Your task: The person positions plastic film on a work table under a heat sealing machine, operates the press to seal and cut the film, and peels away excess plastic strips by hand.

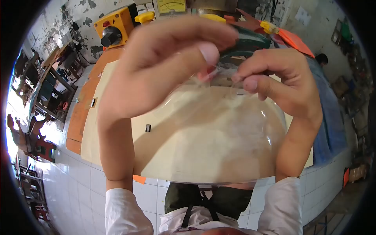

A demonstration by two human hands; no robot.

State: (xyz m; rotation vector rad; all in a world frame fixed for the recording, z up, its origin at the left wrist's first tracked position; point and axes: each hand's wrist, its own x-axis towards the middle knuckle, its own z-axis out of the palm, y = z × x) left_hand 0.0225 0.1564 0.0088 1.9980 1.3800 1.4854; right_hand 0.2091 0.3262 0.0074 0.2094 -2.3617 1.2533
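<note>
A large clear plastic sheet point(243, 133) spreads in front of me, with glare on its right side and a curved edge near my lap. My right hand point(280, 80) pinches thin clear plastic between thumb and fingertips. My left hand point(166, 70) is raised to the left and blurred, its fingers curved and its thumb below them with a gap between. Nothing shows in its grasp. A small red thing point(207, 73) lies just under the left thumb; its kind is unclear.
A pale board point(152, 156) covers the table, with a small dark block point(148, 128) on it. At the back stand a yellow box with a black knob point(112, 35) and a yellow meter point(171, 7). Blue cloth point(331, 129) hangs at the right.
</note>
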